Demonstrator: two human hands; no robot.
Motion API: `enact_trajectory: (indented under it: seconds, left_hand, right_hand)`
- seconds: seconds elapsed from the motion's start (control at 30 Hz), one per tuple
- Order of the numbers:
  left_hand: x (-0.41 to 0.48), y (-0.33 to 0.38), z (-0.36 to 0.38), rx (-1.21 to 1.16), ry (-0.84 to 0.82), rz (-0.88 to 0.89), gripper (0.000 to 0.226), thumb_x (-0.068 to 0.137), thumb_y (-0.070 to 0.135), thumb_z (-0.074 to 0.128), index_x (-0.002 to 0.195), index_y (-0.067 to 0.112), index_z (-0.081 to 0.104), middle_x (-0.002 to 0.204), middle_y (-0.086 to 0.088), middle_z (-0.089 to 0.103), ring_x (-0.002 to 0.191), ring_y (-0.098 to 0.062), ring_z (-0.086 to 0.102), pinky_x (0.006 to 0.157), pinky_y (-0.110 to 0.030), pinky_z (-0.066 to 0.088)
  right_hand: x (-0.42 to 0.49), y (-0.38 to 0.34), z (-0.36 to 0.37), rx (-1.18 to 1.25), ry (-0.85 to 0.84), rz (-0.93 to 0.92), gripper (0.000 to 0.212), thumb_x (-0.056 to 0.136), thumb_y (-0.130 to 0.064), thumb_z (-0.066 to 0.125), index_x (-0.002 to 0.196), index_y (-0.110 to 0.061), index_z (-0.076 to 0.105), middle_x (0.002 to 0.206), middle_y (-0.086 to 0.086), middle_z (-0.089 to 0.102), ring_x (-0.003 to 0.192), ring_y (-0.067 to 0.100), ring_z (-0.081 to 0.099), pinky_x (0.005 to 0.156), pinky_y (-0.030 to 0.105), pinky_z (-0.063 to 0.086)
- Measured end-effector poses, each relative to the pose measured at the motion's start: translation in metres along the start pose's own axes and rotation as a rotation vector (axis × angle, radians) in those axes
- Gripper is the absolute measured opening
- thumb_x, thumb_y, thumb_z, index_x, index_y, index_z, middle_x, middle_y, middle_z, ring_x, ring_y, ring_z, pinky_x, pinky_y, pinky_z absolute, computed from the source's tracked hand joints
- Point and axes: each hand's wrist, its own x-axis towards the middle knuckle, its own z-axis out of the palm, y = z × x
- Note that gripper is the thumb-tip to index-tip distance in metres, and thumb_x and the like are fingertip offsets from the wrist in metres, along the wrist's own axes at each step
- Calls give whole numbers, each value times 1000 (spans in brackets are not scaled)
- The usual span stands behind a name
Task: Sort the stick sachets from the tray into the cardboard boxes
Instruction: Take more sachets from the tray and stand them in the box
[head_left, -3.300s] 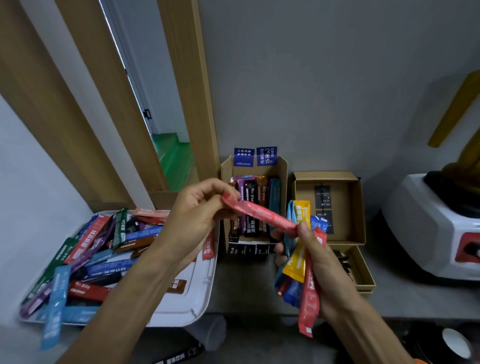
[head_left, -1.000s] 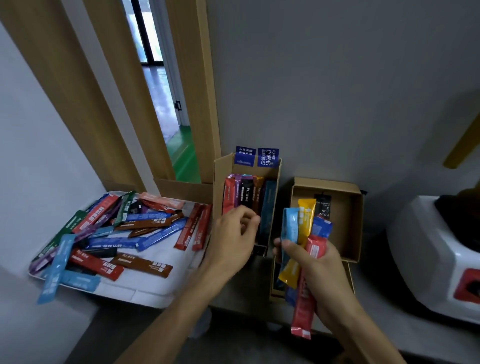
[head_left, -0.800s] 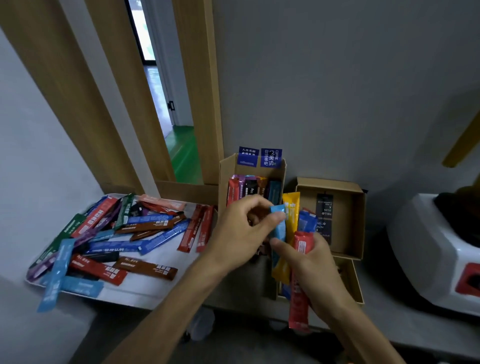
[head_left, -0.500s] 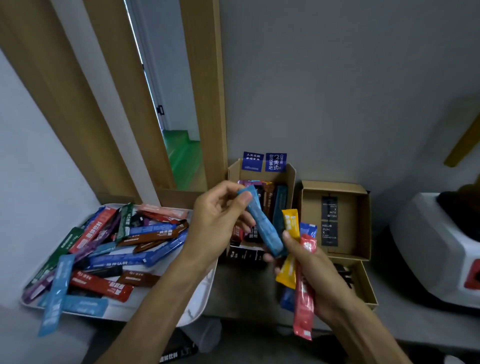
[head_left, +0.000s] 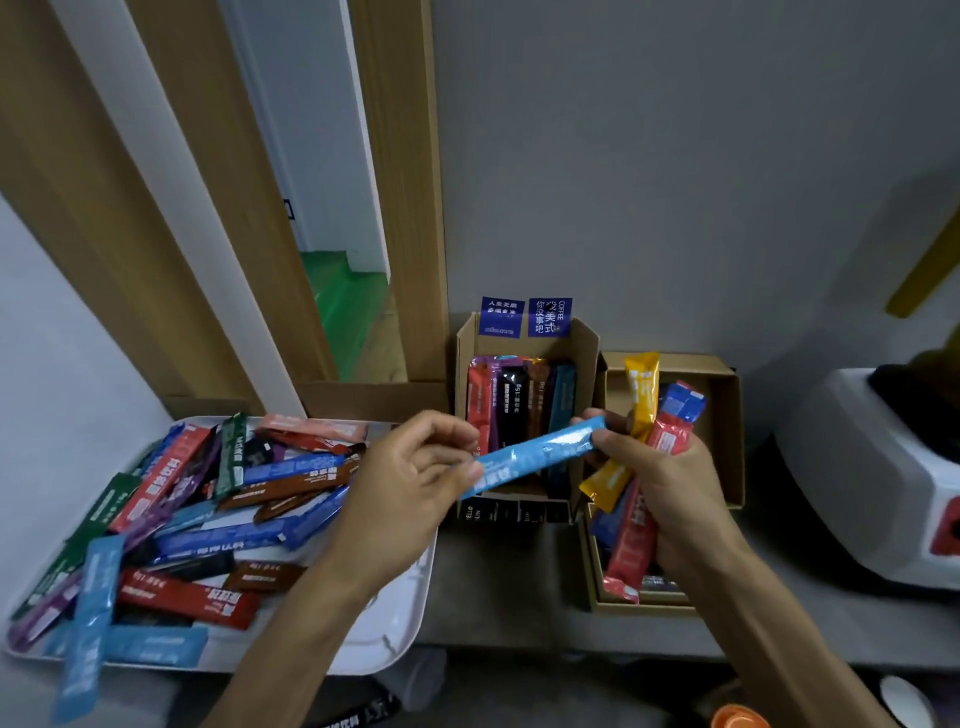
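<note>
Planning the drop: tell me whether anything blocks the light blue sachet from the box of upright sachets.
Nothing visible does. The left hand and right hand pinch the light blue sachet directly before the open box; only the upright sachets already inside crowd it.

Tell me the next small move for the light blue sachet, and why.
Probably: the right hand lets go of the light blue sachet and the left hand stands it in the box behind. Both hands pinch its ends, the right also grips a bundle, and that box holds upright sachets.
</note>
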Motion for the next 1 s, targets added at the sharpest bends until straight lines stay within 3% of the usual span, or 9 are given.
enact_trajectory:
  seconds: [0.2, 0.43, 0.53, 0.63, 0.73, 0.9, 1.0]
  left_hand:
    - [0, -5, 1, 150, -71, -33, 25, 88, 2, 69, 100, 24, 68, 93, 12, 69, 93, -5, 67, 71, -18, 54]
    - [14, 5, 34, 636, -106, 138, 17, 86, 38, 73, 103, 36, 69, 84, 16, 58, 81, 3, 53, 66, -13, 40]
    - [18, -5, 52, 540, -20, 69, 12, 90, 28, 71, 101, 31, 67, 74, 17, 55, 69, 13, 55, 56, -7, 42]
    - [30, -24, 71, 441, 145, -34, 7, 95, 27, 63, 95, 29, 56, 91, 9, 64, 78, 1, 64, 55, -6, 47]
    - [47, -46, 87, 521, 297, -55, 8, 97, 25, 59, 100, 18, 57, 104, 0, 65, 89, -10, 61, 61, -2, 45]
    - [63, -64, 101, 540, 265, -20, 22, 98, 21, 57, 119, 17, 55, 119, 0, 61, 105, -13, 64, 71, -16, 56]
    - [64, -66, 100, 541, 269, 23, 29, 96, 19, 59, 122, 20, 45, 125, -1, 56, 107, -11, 62, 67, -11, 54]
  right_hand:
    - [6, -5, 2, 23, -2, -12, 19, 92, 1, 62, 109, -3, 67, 106, 8, 77, 100, 21, 74, 81, 36, 56]
    - [8, -6, 7, -78, -45, -82, 17, 91, -1, 64, 107, -5, 69, 102, 6, 78, 97, 17, 75, 75, 28, 61]
    - [12, -3, 0, -109, 6, -133, 18, 90, -7, 67, 108, -9, 71, 103, 5, 77, 98, 18, 74, 79, 32, 59]
    - [14, 0, -14, -52, 53, -161, 23, 90, -7, 66, 113, -5, 67, 106, 9, 76, 101, 20, 74, 83, 31, 61]
    - [13, 5, -25, -28, 36, -140, 25, 89, -6, 65, 114, -2, 65, 106, 11, 76, 101, 21, 74, 78, 24, 60]
    - [11, 12, -34, -86, 10, -98, 25, 87, -8, 66, 111, -2, 65, 103, 13, 76, 98, 23, 74, 84, 35, 57]
    - [10, 11, -37, -82, 10, -81, 29, 82, -13, 68, 109, -2, 65, 100, 12, 76, 94, 24, 75, 84, 37, 57]
